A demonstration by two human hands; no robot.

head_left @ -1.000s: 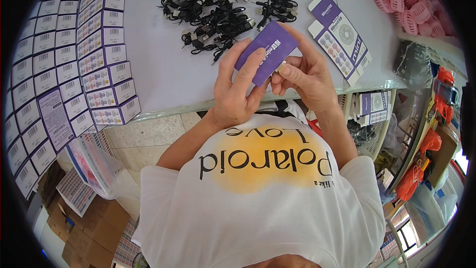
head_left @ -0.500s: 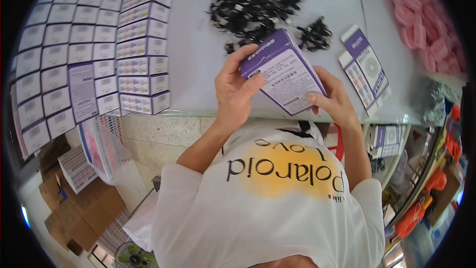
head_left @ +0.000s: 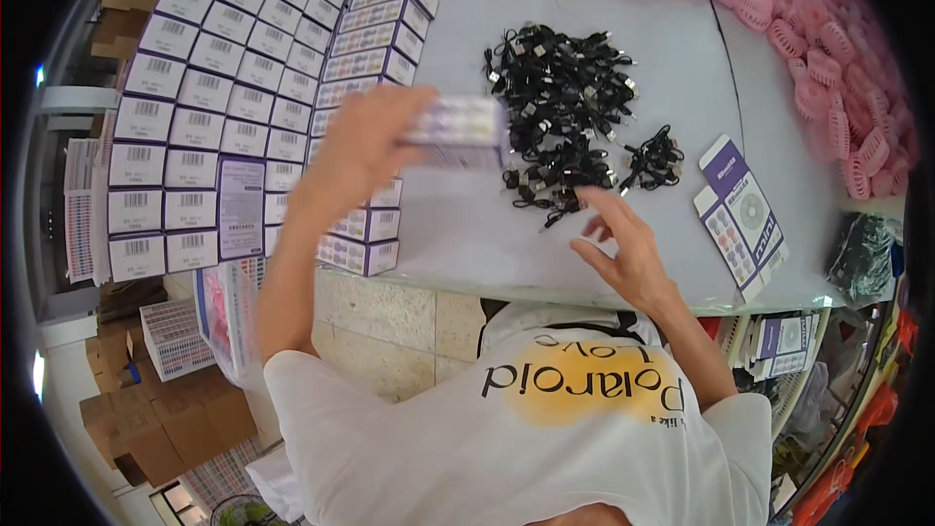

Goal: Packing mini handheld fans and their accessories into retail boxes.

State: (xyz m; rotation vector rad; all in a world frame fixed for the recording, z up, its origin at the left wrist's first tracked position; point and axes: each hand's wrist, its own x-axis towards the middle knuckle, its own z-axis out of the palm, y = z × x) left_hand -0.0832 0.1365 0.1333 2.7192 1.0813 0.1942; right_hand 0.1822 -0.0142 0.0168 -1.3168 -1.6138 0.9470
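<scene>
My left hand (head_left: pixel 365 141) grips a purple and white carton (head_left: pixel 466 134), both smeared by motion, in front of the stacked cartons at the left. Fingers apart and holding nothing, my right hand (head_left: pixel 623 244) hovers at the near edge of a pile of black USB cables (head_left: pixel 565 88). A smaller bunch of black cables (head_left: pixel 653 158) lies to the right of that pile. Farther right, a flattened purple and white carton (head_left: pixel 742 219) rests on the table.
Rows of stacked cartons (head_left: pixel 200 93) fill the table's left side. Pink handheld fans (head_left: pixel 813 68) are heaped along the far right. Brown cardboard boxes (head_left: pixel 166 419) stand on the floor at lower left. Below the table's right edge, a white basket (head_left: pixel 804 360) holds more flat cartons.
Both hands held the carton in front of my chest before. The right hand has let go and opened; the left has carried the carton left toward the stacks. The view has shifted.
</scene>
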